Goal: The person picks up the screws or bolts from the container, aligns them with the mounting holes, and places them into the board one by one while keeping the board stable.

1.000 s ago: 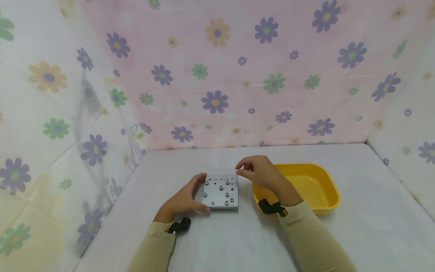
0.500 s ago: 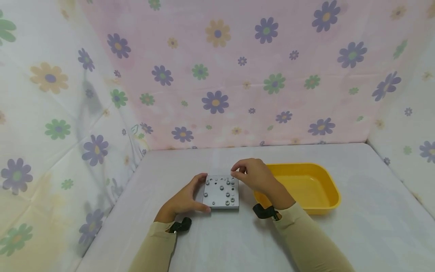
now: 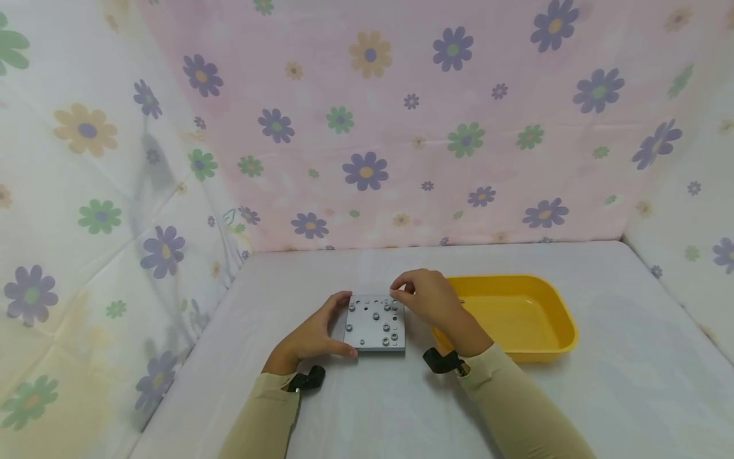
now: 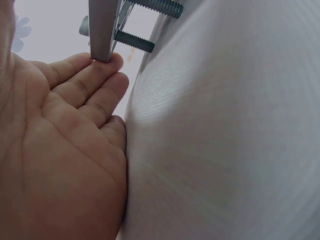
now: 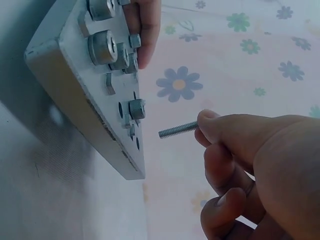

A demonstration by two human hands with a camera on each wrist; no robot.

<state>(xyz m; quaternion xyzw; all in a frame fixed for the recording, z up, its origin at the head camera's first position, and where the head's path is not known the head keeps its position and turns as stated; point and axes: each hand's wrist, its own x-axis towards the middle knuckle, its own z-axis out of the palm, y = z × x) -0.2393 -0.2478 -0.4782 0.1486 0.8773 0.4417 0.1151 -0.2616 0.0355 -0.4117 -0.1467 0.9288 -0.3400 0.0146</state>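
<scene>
A square silver metal plate (image 3: 373, 335) with several holes and socket-head screws stands raised on the white surface. My left hand (image 3: 314, 335) holds its left side, thumb at the near corner and fingertips at the far one. Threaded screw shanks (image 4: 135, 41) stick out below the plate in the left wrist view. My right hand (image 3: 427, 298) is over the plate's far right corner. Between its thumb and index finger it pinches a screw (image 5: 177, 130), whose threaded end points at the plate's holed face, apart from it. The screw's head is hidden by the fingers.
A yellow plastic tray (image 3: 559, 303) stands to the right, partly behind my right forearm. A small dark item (image 3: 461, 301) shows at its left side, too small to identify. Flowered cloth (image 3: 401, 127) hangs behind and on both sides of the white-covered table (image 3: 378, 408).
My right hand has moved a little left and down, bringing the screw over the plate's far right corner, and has since nearly stopped. My left hand keeps its hold on the plate.
</scene>
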